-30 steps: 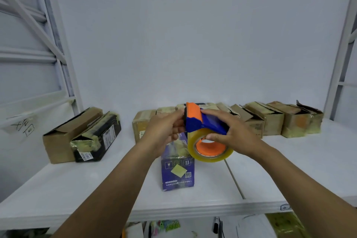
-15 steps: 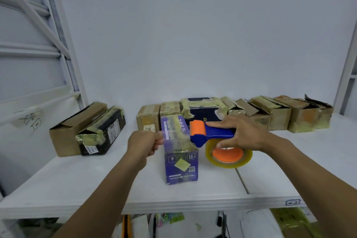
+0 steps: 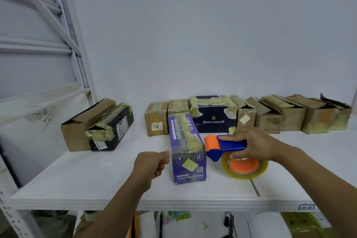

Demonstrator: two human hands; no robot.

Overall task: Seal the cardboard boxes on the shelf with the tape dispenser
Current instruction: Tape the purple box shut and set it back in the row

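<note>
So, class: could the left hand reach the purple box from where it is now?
Probably yes: the left hand sits just beside the purple box, on its left side, with nothing between them.

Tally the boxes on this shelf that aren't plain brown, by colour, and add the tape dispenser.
Purple box: 1
Navy box: 1
Black box: 1
Tape dispenser: 1
Total: 4

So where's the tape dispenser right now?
Head view, right of centre: the tape dispenser is in the right hand, low over the shelf, its orange roller end beside the purple box's right edge.
</note>
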